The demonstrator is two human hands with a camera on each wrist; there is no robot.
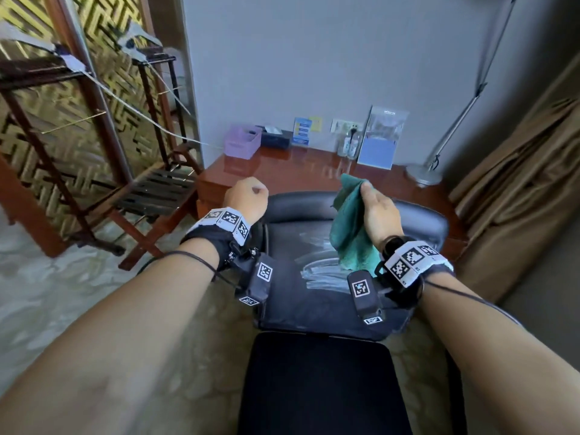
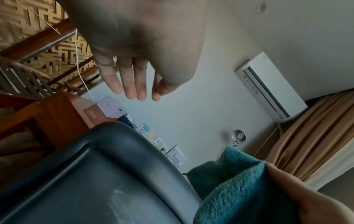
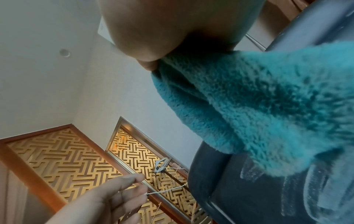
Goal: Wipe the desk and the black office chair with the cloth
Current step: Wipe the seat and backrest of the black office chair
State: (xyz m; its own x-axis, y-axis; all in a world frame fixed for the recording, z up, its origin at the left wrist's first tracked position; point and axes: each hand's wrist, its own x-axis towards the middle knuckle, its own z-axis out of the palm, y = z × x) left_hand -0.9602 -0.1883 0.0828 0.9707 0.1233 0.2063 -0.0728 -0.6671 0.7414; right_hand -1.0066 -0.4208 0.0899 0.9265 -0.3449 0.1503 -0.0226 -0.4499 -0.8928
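The right hand [image 1: 378,215] pinches the teal cloth [image 1: 350,227] by 1 upper edge, so it hangs free above the black office chair [image 1: 314,277], likely bunched for regripping between passes. The left hand [image 1: 246,200] hovers at the chair's left with nothing in it, fingers loosely extended, probably ready to steady the chair. Beyond the chair, the desk [image 1: 301,171] stands against the far wall. Only the right wrist view shows the pale wipe streaks [image 3: 298,197] closely; only the left wrist view shows the left fingers [image 2: 132,84] straight.

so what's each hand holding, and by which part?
Right hand pinches the teal fluffy cloth near its upper edge; the rest hangs over the black chair. Left hand holds nothing.
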